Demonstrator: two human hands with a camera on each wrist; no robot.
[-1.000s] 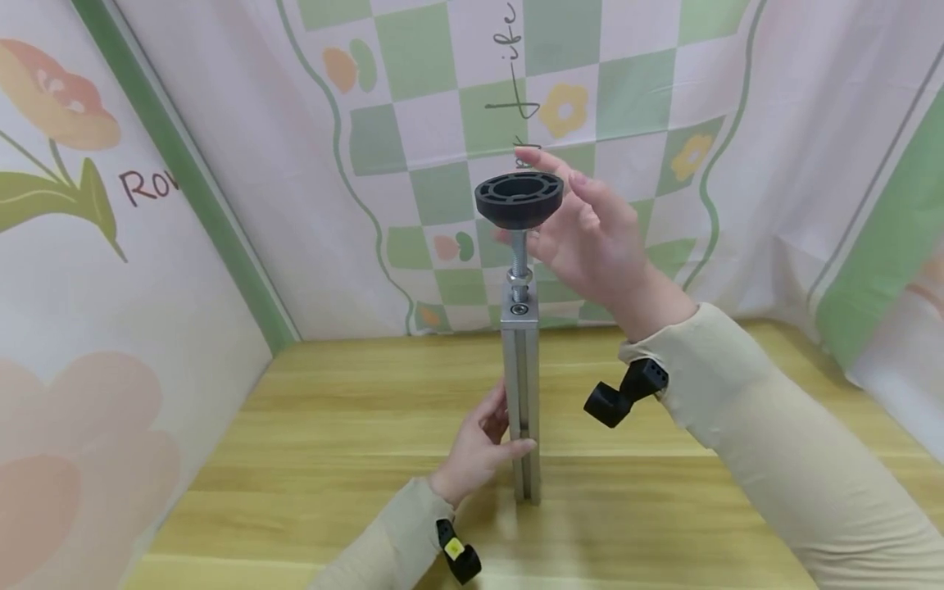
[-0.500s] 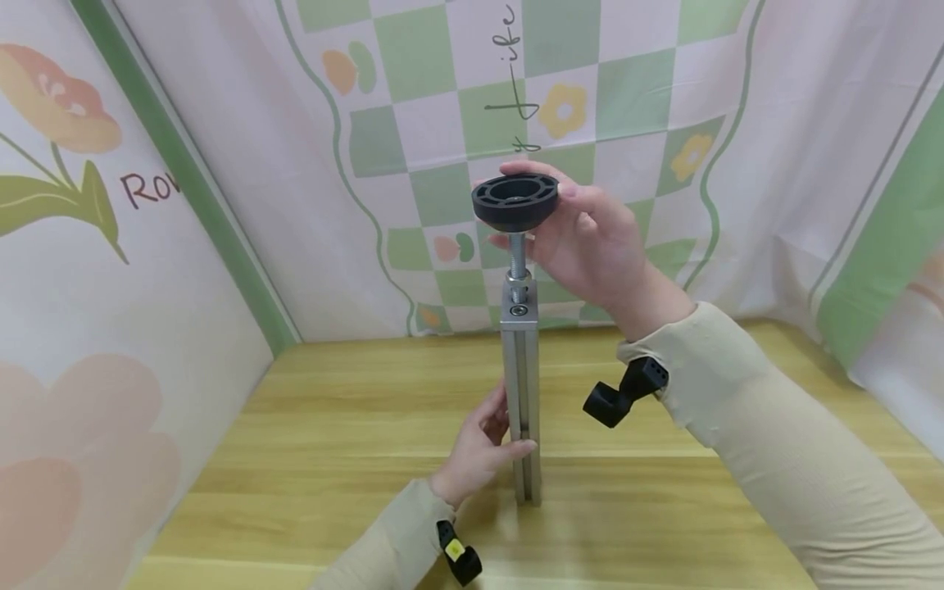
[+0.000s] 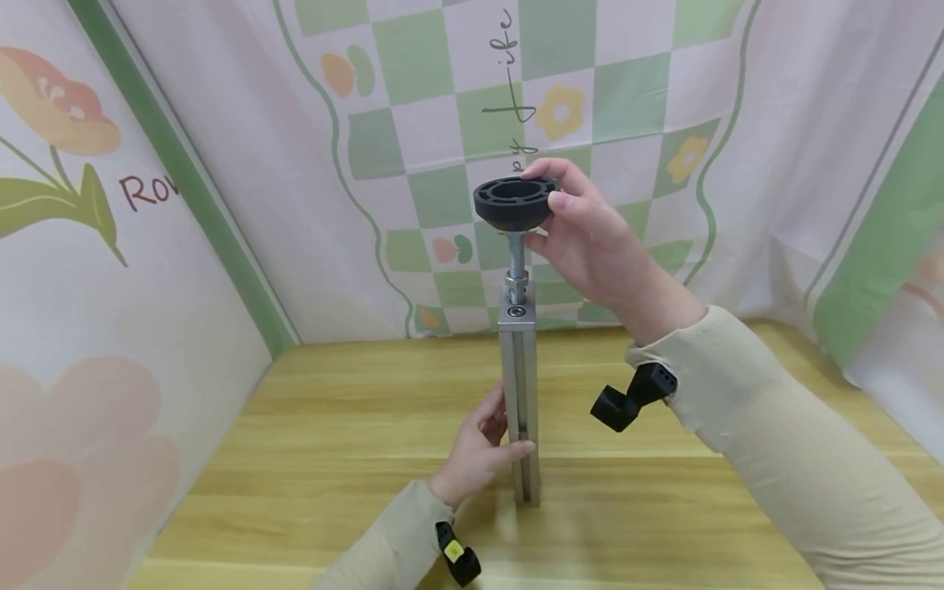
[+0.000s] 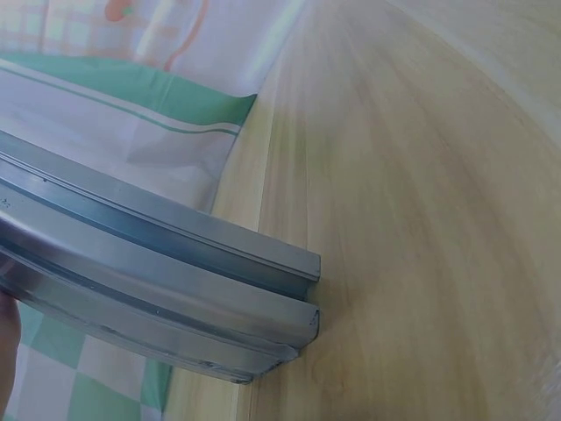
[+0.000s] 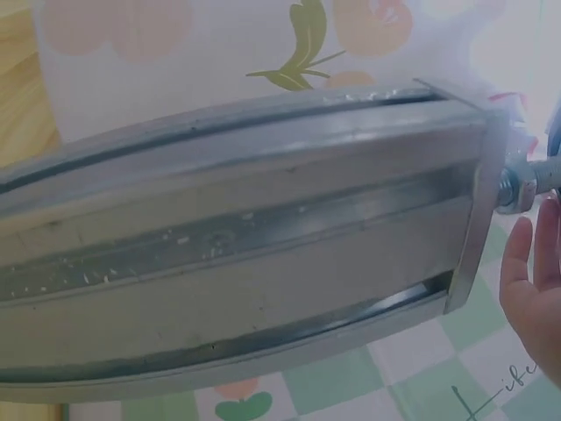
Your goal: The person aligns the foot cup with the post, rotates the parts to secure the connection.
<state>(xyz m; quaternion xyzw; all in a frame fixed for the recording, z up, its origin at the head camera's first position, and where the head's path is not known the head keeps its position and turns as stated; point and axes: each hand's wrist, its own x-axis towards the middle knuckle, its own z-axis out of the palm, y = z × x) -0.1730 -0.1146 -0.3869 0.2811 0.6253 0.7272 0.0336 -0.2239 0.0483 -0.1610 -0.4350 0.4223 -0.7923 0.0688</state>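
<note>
An upright aluminium profile (image 3: 519, 393) stands on the wooden table, its slotted lower end also visible in the left wrist view. Out of its end plate (image 3: 517, 315) rises a threaded bolt (image 3: 516, 256) with a nut (image 3: 517, 281). A round black levelling foot (image 3: 512, 209) tops the bolt, its ribbed face up. My right hand (image 3: 601, 233) pinches the foot's right edge between thumb and fingers; some fingertips are hidden behind it. Low on the profile, my left hand (image 3: 475, 455) grips from the left, thumb across the front face. The right wrist view shows my right fingers (image 5: 519, 254) near the nut.
The wooden table (image 3: 332, 426) spreads around the profile. A checked green-and-white curtain (image 3: 413, 139) hangs behind, and a flower-printed panel (image 3: 96, 270) stands at the left. Black camera mounts (image 3: 615, 408) sit on both wrists.
My right hand's fingers have closed in from a spread pose behind the levelling foot to a pinch on its rim. The left hand and the profile have stayed in place.
</note>
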